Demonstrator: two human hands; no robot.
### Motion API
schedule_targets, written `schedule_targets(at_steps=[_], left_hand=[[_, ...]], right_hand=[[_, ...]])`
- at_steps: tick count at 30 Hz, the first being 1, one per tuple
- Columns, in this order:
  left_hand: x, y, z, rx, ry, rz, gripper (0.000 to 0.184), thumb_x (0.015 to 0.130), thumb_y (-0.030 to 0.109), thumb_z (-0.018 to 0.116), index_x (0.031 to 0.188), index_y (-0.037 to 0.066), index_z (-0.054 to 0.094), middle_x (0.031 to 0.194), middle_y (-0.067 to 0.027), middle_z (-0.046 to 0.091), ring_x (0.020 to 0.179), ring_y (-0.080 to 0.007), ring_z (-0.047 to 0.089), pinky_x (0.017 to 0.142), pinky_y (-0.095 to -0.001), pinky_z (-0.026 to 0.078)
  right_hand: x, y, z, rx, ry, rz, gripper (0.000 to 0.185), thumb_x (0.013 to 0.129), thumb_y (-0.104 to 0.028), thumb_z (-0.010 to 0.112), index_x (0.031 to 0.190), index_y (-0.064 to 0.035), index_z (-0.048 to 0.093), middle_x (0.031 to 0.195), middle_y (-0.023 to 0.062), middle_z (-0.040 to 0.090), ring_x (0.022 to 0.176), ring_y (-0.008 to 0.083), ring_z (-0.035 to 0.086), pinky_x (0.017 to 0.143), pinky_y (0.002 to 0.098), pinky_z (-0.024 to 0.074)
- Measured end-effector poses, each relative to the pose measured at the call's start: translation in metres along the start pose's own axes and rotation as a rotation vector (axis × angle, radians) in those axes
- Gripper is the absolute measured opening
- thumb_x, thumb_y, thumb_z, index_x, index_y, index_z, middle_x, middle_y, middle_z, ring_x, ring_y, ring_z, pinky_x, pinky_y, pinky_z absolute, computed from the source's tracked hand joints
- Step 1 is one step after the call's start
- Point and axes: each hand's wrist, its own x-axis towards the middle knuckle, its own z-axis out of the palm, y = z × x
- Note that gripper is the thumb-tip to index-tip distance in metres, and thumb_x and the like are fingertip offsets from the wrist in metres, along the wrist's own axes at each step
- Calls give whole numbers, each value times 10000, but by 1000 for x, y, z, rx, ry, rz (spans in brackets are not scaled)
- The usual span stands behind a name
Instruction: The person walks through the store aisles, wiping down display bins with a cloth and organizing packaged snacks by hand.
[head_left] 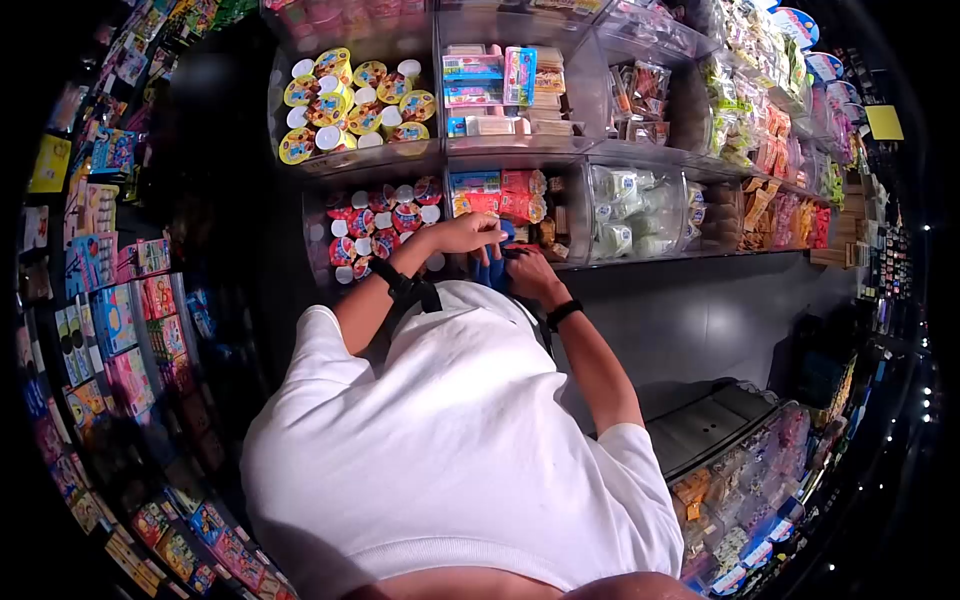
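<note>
I look from the head, forward and down over the shirt (440, 430), fairly near the left hand (468, 235) and right hand (532, 274), with bins (515, 145) beyond them

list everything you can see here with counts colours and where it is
Small cups: many, yellow and white, upper left clear bin
Smaller cups: many, red and white, lower left bin
Snack packs: several, blue and pink, upper centre bin
Flat packs: several, blue and red, bin just beyond the hands
Clear bags: several, whitish green, bin right of the hands
Yellow cards: two, far left and far right
Racked packs: many, multicoloured, left side
Blue item: one, blue, at the hands, partly hidden
T-shirt: one, white, on the person
Wristbands: two, black, one per wrist
Left hand: one, bare, over the blue item
Right hand: one, bare, beside it
</note>
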Motion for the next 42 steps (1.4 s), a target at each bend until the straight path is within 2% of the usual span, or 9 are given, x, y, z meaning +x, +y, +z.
schedule_targets(at_steps=[3,5,7,11,18,24,29,35,42], left_hand=[[17,-31,7,487,-22,209,485,936,412,612,1217,36,493,1155,-165,613,1065,-270,621,921,-371,474],[4,10,14,604,-232,-119,808,841,395,735,1419,87,262,1348,-171,468,1272,-283,465,1047,-408,377],[15,-4,12,344,-9,417,931,788,298,807,1451,106,182,1358,-156,455,1284,-231,453,1056,-372,376],[22,6,-10,214,71,552,806,762,221,834,1395,79,356,1343,-96,486,1228,-163,482,1050,-323,391],[-52,92,-38,461,589,602,617,706,78,807,1244,45,507,1189,-137,621,1125,-215,603,972,-355,465],[-83,108,-84,513,1049,536,549,837,512,630,1106,34,639,912,-168,693,895,-317,680,783,-403,512],[-4,97,-102,861,1335,255,457,761,329,764,1085,51,601,955,-169,649,904,-371,640,720,-461,531],[6,75,-75,799,1501,252,376,759,212,740,1048,15,604,971,-199,623,907,-399,617,762,-456,513],[50,91,-124,886,1704,112,458,837,339,675,1117,0,546,1047,-222,573,971,-416,570,795,-499,466]], right_hand=[[-17,-20,-34,333,262,83,304,652,-95,652,949,-29,646,872,190,657,842,394,642,732,463,526],[-20,-38,-81,513,421,132,344,661,-90,658,998,-21,645,910,181,640,890,388,629,761,459,513],[-27,-38,-109,521,557,102,425,651,-59,659,1072,-10,621,935,174,636,917,380,635,785,410,515],[-25,-46,-166,869,853,138,552,680,-5,662,1214,-56,532,1056,192,655,999,407,637,859,396,507],[-26,26,-203,685,402,207,708,777,-226,762,1393,-90,441,950,124,691,937,309,659,806,372,510],[18,76,-237,524,652,436,362,856,-260,699,1146,-59,618,683,128,635,612,224,638,558,346,469],[118,127,-250,455,576,451,630,766,-406,735,1229,-39,517,954,301,660,946,479,622,812,530,501],[203,181,-241,265,410,330,851,689,-570,764,1195,57,489,1124,288,636,1077,428,609,896,478,506],[204,166,-269,301,433,470,894,678,-577,769,1186,42,373,971,298,666,950,439,656,820,473,536]])
